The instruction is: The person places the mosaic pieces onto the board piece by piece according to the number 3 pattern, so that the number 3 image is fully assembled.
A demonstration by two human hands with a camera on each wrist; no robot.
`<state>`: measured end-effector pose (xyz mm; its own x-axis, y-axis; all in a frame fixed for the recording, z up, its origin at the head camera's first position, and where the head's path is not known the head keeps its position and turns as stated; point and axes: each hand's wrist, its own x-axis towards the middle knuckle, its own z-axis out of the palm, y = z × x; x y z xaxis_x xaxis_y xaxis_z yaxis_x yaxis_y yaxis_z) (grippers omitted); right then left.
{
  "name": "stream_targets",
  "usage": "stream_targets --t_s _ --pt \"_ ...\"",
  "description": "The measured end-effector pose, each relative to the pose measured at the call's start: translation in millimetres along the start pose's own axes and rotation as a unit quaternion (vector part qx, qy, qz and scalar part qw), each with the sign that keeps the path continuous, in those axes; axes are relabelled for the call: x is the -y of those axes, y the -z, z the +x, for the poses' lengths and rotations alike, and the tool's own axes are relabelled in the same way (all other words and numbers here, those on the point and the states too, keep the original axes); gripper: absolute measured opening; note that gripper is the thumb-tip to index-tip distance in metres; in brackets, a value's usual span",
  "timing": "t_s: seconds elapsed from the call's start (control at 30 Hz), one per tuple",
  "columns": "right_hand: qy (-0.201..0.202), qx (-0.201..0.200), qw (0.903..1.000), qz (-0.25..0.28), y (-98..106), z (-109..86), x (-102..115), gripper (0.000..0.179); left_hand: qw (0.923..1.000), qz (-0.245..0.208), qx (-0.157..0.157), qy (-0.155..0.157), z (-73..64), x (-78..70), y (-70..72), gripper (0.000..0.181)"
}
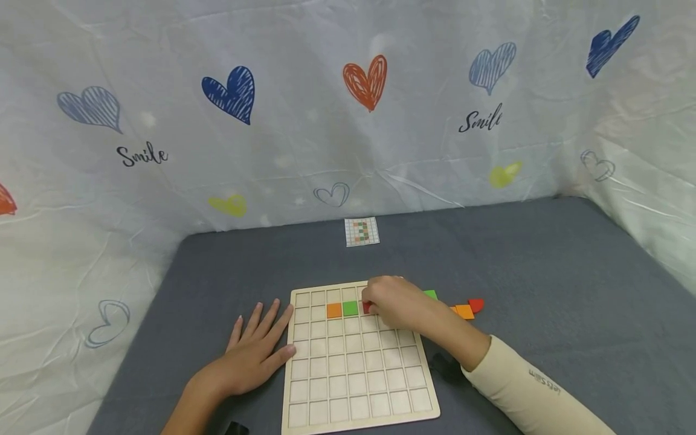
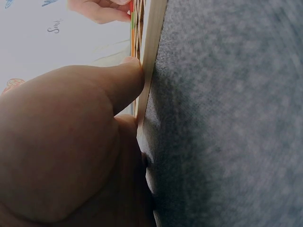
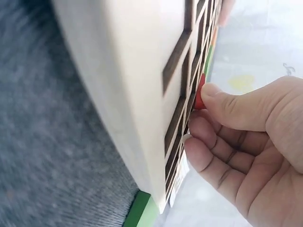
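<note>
A wooden grid board (image 1: 337, 366) lies on the dark grey cloth. In its second row from the back sit an orange square tile (image 1: 334, 310) and a green square tile (image 1: 350, 308). Beside the green one, my right hand (image 1: 396, 303) pinches a red tile (image 3: 200, 92) between thumb and fingertips, right at the grid's surface; in the head view the hand covers most of this tile. My left hand (image 1: 251, 350) lies with spread fingers at the board's left edge, its thumb and index fingertip touching the rim.
Right of the board, partly behind my right forearm, lie a green piece (image 1: 431, 294), orange pieces (image 1: 464, 312) and a red rounded piece (image 1: 476, 305). A small card (image 1: 362, 232) with a coloured grid pattern lies at the back. A white curtain (image 1: 293, 139) with hearts hangs behind.
</note>
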<state>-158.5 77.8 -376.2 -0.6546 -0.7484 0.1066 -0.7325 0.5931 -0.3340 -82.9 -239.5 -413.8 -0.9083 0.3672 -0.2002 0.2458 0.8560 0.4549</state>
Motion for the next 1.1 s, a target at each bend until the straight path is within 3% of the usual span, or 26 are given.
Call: stream_targets --t_s 0.23,0.6,0.87,1.1 --pt "0.017 -0.012 0.9995 0.023 -2 2.2 -5 0.015 1.0 -0.004 0.002 -0.001 -0.2 0.1 0.4 0.076" --pt "0.012 -0.035 0.9992 0.017 -4 4.0 -5 0.028 1.0 0.005 -0.001 -0.001 1.0 2.6 0.8 0.076" --pt "0.021 -0.016 0.9968 -0.075 -2 -1.8 5 0.022 0.9999 0.009 -0.005 -0.003 0.8 3.4 -0.8 0.076" --pt "0.072 -0.011 0.9786 -0.192 -5 -13.0 11 0.013 1.0 0.004 -0.004 -0.002 -0.1 1.7 -0.5 0.076"
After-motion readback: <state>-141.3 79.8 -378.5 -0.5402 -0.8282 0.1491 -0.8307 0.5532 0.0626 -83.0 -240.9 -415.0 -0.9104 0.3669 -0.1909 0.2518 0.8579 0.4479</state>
